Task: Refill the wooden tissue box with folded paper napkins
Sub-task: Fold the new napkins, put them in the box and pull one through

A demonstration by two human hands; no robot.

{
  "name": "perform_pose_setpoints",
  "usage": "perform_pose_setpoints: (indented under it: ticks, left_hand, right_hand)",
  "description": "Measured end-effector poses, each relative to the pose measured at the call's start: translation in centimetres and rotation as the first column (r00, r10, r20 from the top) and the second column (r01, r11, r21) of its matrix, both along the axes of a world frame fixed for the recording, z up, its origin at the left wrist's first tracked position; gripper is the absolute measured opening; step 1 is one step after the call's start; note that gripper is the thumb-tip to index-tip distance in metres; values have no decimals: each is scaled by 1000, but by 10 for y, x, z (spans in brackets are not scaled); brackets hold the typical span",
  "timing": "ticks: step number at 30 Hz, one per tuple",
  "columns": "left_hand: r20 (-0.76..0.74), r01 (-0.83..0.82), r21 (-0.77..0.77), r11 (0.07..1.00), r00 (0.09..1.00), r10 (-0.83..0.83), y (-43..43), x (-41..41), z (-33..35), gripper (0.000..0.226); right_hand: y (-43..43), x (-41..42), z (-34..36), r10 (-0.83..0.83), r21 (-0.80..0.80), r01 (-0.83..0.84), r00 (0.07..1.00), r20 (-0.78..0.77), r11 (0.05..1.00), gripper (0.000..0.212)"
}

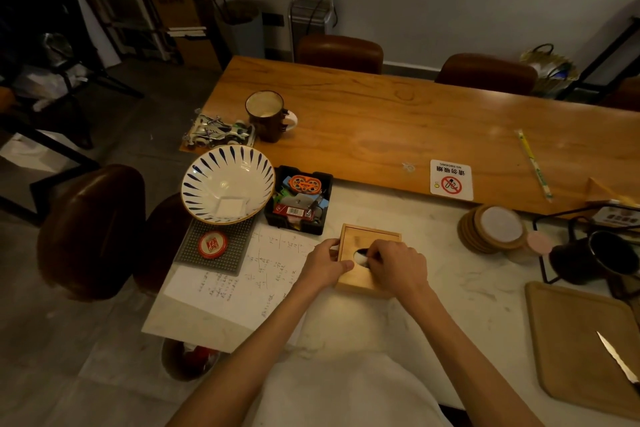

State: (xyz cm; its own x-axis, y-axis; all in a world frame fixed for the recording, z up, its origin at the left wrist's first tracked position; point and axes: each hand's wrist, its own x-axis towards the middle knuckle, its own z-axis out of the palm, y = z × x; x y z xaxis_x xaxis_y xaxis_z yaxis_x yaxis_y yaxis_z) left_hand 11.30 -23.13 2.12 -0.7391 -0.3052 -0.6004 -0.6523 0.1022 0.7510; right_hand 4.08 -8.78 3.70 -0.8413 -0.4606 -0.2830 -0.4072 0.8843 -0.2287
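On the pale marble worktop (450, 274) one wooden tissue box (363, 253) sat near the person's edge, lid on, with a single oval slot in its top. Two hands worked it: the left hand (325, 263) gripped the box's left side, thumb lying across the lid, while the right hand (398, 265) rested on top with its fingers pinched at the slot, where a bit of white napkin (360, 256) showed. One blue-striped bowl (228, 182) stood to the left with one white square inside. One black tray (299, 199) of small oddments sat just behind the box. One sheet of handwritten paper (242, 281) lay beside the left hand. To the right stood one stack of round coasters (491, 229), one wooden board (585, 347) and one knife (618, 360). Two mugs were visible, one (268, 116) on the orange wooden worktop and one dark mug (602, 258) at the right.
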Motion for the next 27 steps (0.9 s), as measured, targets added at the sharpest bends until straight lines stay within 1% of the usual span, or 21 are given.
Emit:
perform_pose_setpoints:
  ticks: [3,5,7,8,9,11,12,13,15,18,19,21,23,25,27]
  left_hand:
    - [-4,5,-7,1000,1000,-5,-1,0,-2,63]
    - [-15,10,-20,1000,1000,-11,1,0,-4,76]
    - [-51,31,-76,997,998,-35,4,2,-2,91]
    - [-92,60,-141,988,993,-74,7,3,-1,93]
    - [-142,104,-234,967,980,-140,10,5,2,88]
    - [-209,189,-443,876,929,-306,15,8,4,67]
    - [-216,218,-508,833,904,-369,17,8,3,54]
    - [-211,243,-538,808,889,-407,18,8,1,42]
    - [-197,272,-534,801,881,-430,16,6,-3,24]
    - [-227,248,-491,835,889,-397,12,0,-4,11]
    - [-233,238,-496,835,890,-392,11,-2,-3,9]
    - [-244,235,-497,835,886,-395,9,-6,-4,8]
    - [-268,250,-476,843,872,-410,9,-12,-5,6]
    - [-290,260,-443,858,864,-412,10,-17,-3,6]
    - [-286,260,-407,876,874,-393,12,-21,-1,6]
  right_hand:
    - [10,-2,3,67,-47,-67,998,-1,997,15]
    - [18,0,3,95,-111,-95,995,-6,989,13]
    - [28,5,1,111,-193,-116,993,-35,974,10]
    - [33,8,-1,112,-236,-122,992,-53,964,8]
    - [37,11,-3,110,-271,-125,991,-72,954,5]
    - [43,17,-7,96,-310,-127,989,-113,942,2]
    - [44,20,-8,87,-322,-126,988,-131,938,2]
    - [45,21,-9,79,-331,-124,986,-144,935,2]
    - [45,24,-10,60,-354,-114,985,-160,928,2]
    - [44,26,-12,-1,-409,-49,993,-122,911,3]
    - [43,26,-14,-27,-439,-13,996,-85,899,3]
    - [42,25,-16,-72,-525,81,997,37,847,8]
    - [41,22,-17,-84,-572,157,985,152,805,18]
    - [38,16,-16,-82,-554,182,976,200,812,25]
    - [37,10,-15,-103,-535,221,965,241,815,21]
